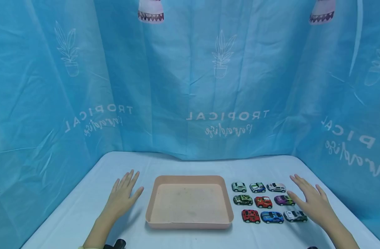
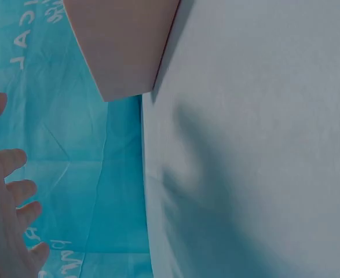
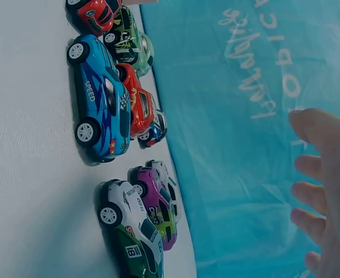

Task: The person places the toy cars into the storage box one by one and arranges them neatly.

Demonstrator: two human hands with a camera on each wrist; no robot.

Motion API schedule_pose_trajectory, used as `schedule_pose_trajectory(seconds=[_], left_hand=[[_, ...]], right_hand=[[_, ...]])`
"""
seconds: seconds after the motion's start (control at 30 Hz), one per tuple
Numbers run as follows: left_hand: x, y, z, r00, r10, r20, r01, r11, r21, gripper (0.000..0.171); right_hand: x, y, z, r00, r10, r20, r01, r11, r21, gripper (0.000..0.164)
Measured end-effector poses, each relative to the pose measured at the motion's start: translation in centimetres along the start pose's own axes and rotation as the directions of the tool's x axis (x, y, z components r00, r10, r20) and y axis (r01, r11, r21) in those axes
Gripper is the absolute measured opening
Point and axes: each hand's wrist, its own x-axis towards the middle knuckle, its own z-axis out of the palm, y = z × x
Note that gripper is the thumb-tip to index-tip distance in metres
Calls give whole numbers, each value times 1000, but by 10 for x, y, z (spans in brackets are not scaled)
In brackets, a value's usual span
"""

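My left hand [image 1: 122,197] hovers over the table left of a shallow tan tray [image 1: 148,207], fingers spread and holding nothing; its shadow falls on the cloth in the left wrist view. On the other side, my right hand [image 1: 312,202] is raised beside several toy cars, also with fingers extended and no object in it. Nearest to it are a purple and green car [image 1: 284,200] and a white and green car [image 1: 295,216]. A blue car [image 3: 100,98] and a red car [image 3: 94,14] show in the right wrist view. The cars stand in rows.
A white cloth covers the table [image 1: 133,235]. Blue curtains [image 1: 190,86] with printed lettering hang behind and at both sides. The tray stands mid-table, just left of the cars. A dark object [image 1: 119,243] pokes in at the bottom edge near the left forearm.
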Motion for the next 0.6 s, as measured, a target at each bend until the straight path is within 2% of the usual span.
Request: schedule_pose_trajectory(seconds=[0.23, 0.37, 0.47, 0.6], left_hand=[[1, 8, 3, 1000, -3, 0, 3, 1000, -2, 65], [2, 12, 7, 1000, 0, -12, -1, 1000, -17, 64], [3, 14, 10, 1000, -17, 5, 18, 997, -78, 63], [4, 17, 13, 995, -79, 59, 90, 976, -197, 64]], right_hand=[[-2, 5, -1, 1000, -16, 2, 16, 1000, -5, 61], [-1, 8, -1, 999, -21, 30, 20, 1000, 15, 56], [0, 10, -1, 997, -10, 73, 9, 1000, 20, 54], [1, 12, -1, 991, 17, 130, -18, 1000, 10, 54]])
